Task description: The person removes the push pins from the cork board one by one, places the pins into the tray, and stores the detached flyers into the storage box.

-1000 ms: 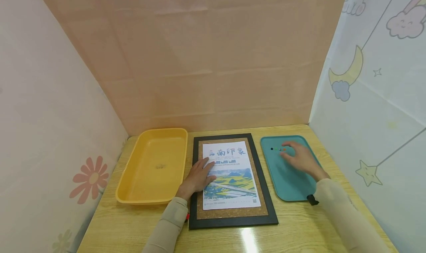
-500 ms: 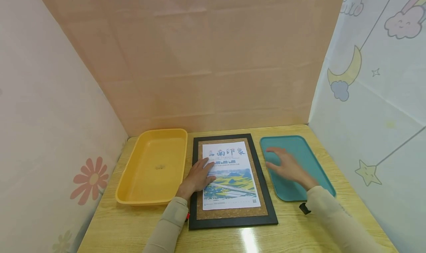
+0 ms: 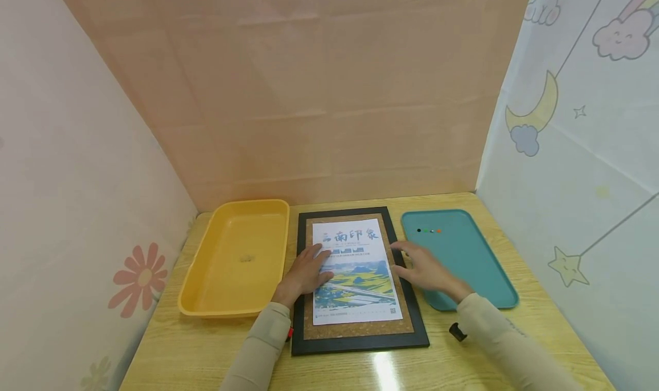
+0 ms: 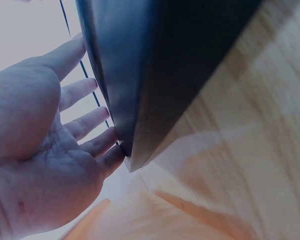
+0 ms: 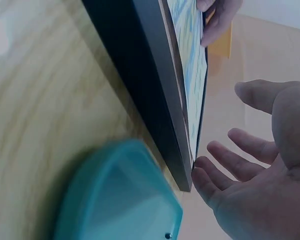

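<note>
A printed poster (image 3: 355, 282) with large characters and a landscape lies on a black-framed cork board (image 3: 360, 343). My left hand (image 3: 305, 271) rests on the poster's left side, its fingers spread. In the left wrist view those fingers (image 4: 85, 122) reach over the board's dark edge. My right hand (image 3: 424, 268) hovers over the board's right border and the teal tray's left rim. In the right wrist view, nothing shows between its thumb and parted fingers (image 5: 235, 160). Several small coloured beads or pin heads (image 3: 432, 231), including black, green and orange, lie in a row in the tray.
The teal tray (image 3: 473, 271) stands right of the board. A deep yellow tray (image 3: 234, 311) stands to its left, with a brownish patch (image 3: 247, 258) on its bottom. Fabric walls enclose the wooden table (image 3: 329, 374) at the back and sides.
My right hand has moved left from above the small coloured things in the teal tray to the board's right border. The left hand has stayed in place on the poster.
</note>
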### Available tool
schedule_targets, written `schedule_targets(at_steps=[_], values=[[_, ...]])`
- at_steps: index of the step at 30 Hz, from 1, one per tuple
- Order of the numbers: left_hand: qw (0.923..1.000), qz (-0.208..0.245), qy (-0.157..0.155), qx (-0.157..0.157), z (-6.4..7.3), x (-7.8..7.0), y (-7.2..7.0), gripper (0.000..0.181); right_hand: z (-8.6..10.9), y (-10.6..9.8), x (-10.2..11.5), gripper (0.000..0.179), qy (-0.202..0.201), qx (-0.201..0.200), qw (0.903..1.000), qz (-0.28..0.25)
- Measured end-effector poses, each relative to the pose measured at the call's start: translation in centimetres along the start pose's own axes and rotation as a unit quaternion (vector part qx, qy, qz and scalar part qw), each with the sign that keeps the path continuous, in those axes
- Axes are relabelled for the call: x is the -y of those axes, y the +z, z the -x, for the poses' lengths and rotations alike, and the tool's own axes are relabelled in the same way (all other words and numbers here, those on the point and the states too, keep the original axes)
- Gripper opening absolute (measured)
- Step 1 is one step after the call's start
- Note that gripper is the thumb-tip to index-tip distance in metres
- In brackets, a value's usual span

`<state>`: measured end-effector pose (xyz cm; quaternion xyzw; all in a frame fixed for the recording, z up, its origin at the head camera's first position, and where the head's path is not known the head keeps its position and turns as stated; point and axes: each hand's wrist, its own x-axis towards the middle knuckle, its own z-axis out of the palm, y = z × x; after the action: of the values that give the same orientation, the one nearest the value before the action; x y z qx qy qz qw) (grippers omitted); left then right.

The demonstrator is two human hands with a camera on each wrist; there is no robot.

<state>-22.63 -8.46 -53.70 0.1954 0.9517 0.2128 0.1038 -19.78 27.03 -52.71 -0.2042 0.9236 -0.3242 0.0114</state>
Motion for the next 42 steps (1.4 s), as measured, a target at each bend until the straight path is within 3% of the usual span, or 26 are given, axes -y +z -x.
schedule_targets(at_steps=[7,12,19,28,35,42], values=[[0.9999,-0.001,0.006,-0.012,-0.3,0.1,-0.1,0.064,-0.4,1.1,0.3,0.059,-0.011,0.008,0.9996,-0.025],[0.9997,0.007,0.006,-0.022,-0.3,0.0,-0.2,0.067,-0.9,1.5,0.5,0.059,0.018,0.008,0.9985,-0.051],[0.9979,0.050,-0.017,-0.037,0.1,-0.7,-0.4,0.075,-1.5,1.7,1.1,0.059,0.058,0.005,0.9947,-0.085],[0.9838,0.144,-0.088,-0.060,0.9,-1.6,-0.9,0.080,-1.6,1.7,1.8,0.061,0.092,0.005,0.9898,-0.109],[0.9778,0.170,-0.097,-0.073,1.3,-1.4,-0.8,0.083,-1.6,1.4,2.2,0.066,0.128,0.024,0.9826,-0.133],[0.9718,0.193,-0.102,-0.089,1.3,-1.2,-0.7,0.085,-1.5,1.1,2.5,0.067,0.137,0.037,0.9775,-0.156]])
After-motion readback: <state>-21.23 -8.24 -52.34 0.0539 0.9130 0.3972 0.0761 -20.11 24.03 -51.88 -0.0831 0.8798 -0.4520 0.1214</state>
